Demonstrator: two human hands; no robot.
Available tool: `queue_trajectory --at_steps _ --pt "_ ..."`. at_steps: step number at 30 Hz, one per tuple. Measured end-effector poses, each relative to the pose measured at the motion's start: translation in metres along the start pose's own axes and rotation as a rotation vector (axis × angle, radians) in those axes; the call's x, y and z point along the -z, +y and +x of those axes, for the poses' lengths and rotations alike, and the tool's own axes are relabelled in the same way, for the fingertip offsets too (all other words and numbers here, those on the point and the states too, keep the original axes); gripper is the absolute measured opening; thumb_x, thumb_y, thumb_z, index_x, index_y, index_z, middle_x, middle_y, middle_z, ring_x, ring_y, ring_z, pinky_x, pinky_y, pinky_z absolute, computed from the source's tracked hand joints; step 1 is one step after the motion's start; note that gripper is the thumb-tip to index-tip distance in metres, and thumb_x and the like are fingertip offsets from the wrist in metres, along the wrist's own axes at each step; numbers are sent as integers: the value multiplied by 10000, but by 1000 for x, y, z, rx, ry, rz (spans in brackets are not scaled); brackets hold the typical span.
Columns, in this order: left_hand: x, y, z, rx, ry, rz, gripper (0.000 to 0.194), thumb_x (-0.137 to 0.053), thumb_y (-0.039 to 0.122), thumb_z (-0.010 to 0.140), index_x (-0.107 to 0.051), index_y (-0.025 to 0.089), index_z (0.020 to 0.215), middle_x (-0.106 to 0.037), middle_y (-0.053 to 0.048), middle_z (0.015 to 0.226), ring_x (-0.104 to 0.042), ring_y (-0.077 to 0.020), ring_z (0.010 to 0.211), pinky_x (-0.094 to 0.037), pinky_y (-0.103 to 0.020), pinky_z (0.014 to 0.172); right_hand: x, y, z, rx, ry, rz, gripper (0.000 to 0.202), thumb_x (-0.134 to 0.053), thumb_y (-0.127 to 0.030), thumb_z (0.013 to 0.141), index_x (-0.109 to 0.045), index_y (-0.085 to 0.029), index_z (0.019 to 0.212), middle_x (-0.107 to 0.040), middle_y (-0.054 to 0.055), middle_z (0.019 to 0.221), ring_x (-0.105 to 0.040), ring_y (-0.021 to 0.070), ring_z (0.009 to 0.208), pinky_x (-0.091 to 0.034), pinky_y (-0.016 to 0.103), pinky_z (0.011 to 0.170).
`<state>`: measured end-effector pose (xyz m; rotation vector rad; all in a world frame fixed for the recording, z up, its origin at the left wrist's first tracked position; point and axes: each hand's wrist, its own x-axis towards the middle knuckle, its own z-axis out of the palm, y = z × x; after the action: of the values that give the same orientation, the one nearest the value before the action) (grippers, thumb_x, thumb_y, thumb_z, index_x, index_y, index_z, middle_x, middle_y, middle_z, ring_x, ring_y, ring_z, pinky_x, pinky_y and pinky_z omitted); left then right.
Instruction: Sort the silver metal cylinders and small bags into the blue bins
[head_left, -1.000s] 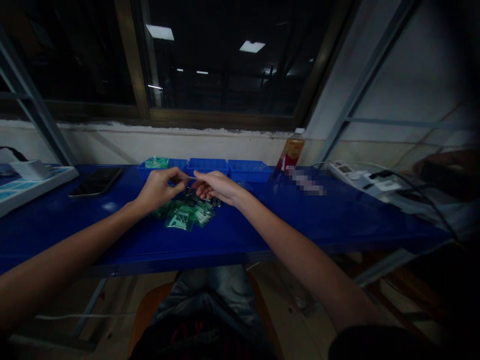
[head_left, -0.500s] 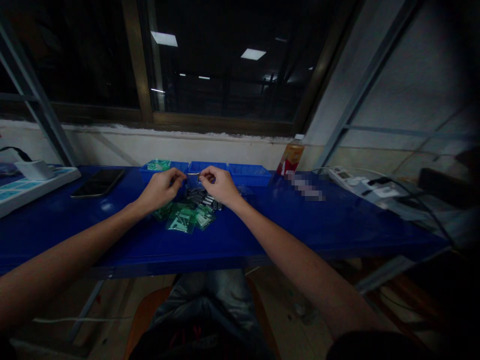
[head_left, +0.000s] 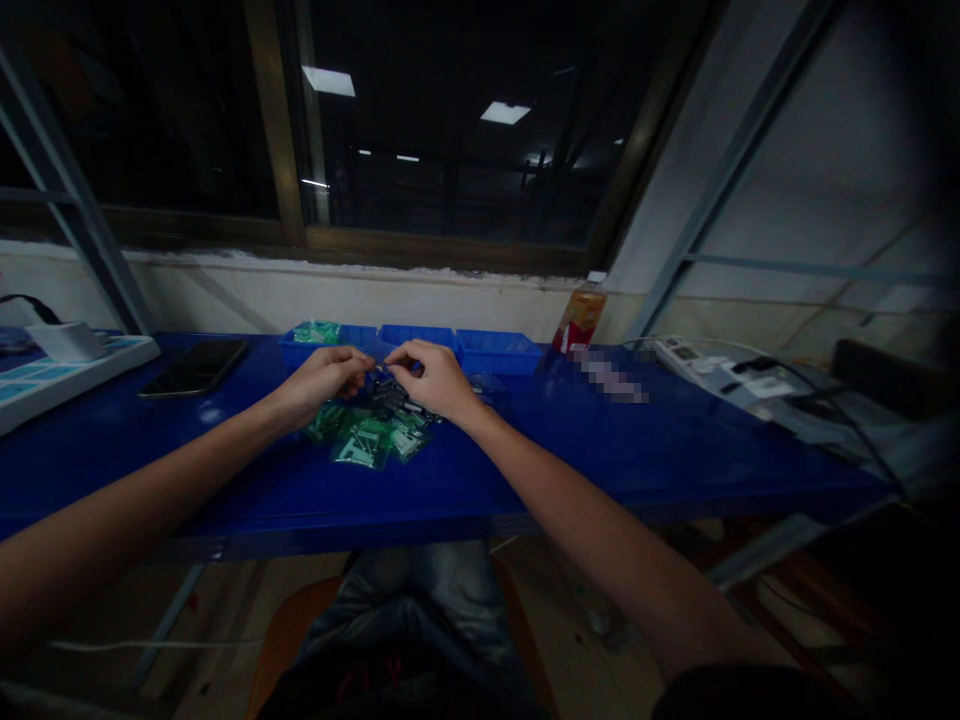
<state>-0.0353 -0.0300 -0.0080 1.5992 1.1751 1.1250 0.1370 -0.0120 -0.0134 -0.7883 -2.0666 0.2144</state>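
My left hand [head_left: 330,378] is closed, its thumb and fingers pinched on what looks like a small clear plastic bag [head_left: 376,349]. Facing it from the right, my right hand [head_left: 433,378] pinches something tiny at the bag's edge, too small and dim to name. The fingertips of both hands almost meet. Below them lies a pile of dark and silvery metal pieces [head_left: 409,405]. In front of that pile, several small clear packets [head_left: 363,443] with green and pale contents rest on the blue table [head_left: 480,490].
Three blue bins [head_left: 499,352] line the back of the table; the left one holds green packets [head_left: 316,331]. A phone [head_left: 196,367] and a power strip [head_left: 82,375] lie at the left. To the right stand a drink bottle [head_left: 582,315] and cabled devices [head_left: 720,372].
My right hand has moved slightly left, closing the gap to my left hand. The thin shiny piece that showed between the fingertips is now mostly hidden, and clear film shows there.
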Motion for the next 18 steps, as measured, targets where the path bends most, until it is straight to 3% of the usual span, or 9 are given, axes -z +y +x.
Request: queue_trajectory --at_steps 3,6,9,14,18 --pt "2 -1 0 -142 52 202 216 -550 363 724 -526 148 715 -495 27 543 -452 -89 470 -342 -206 466 -1 0 2 -151 -7 131 117 -527 -185 755 -636 -160 789 -625 16 780 -546 108 714 -415 234 664" --pt "3 -5 -2 -392 96 486 215 -544 359 748 -552 155 817 -494 40 529 -452 -92 464 -341 -204 466 0 0 4 -403 -89 379 244 -516 -362 799 -630 -152 753 -624 32 723 -553 110 659 -428 224 583" --pt "3 -9 -2 -549 38 609 193 -518 322 780 -557 158 874 -511 44 543 -457 -82 466 -357 -194 480 0 0 4 -584 -175 604 364 -481 -468 812 -624 -143 732 -602 45 648 -536 99 570 -409 212 503" --pt "3 -11 0 -579 -59 666 220 -507 326 799 -561 156 929 -550 29 601 -501 -92 520 -396 -199 526 -3 0 4 -573 -131 557 188 -519 -280 791 -571 -148 668 -558 -6 583 -490 64 497 -354 184 467" --pt "6 -12 4 -552 -99 712 330 -500 307 799 -509 157 1093 -601 6 688 -555 -116 606 -429 -215 585 12 8 10 -422 89 147 178 -509 -287 775 -608 -146 731 -576 -4 611 -526 97 567 -383 211 551"
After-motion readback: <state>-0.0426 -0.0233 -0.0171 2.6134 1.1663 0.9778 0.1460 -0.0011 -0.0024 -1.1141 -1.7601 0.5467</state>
